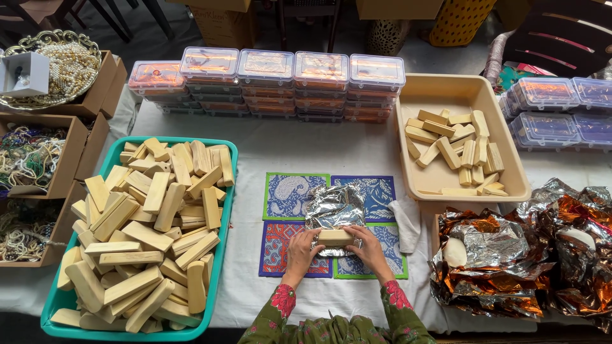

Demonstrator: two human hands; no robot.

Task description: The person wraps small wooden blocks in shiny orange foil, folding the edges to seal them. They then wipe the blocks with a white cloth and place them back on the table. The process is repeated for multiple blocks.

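A pale wooden block [335,237] lies on a crinkled sheet of silver foil [333,209], which is spread over four patterned cloth squares [287,196] on the white table. My left hand [301,250] grips the block's left end. My right hand [368,247] grips its right end. The foil's near edge is tucked under the block between my hands. Both sleeves are floral with pink cuffs.
A teal tray [227,148] heaped with wooden blocks sits at the left. A beige tub [408,89] of blocks stands at the right, over a pile of crumpled foil sheets [510,255]. Stacked lidded plastic boxes [266,83] line the far edge. Cardboard boxes of beads [32,159] are at far left.
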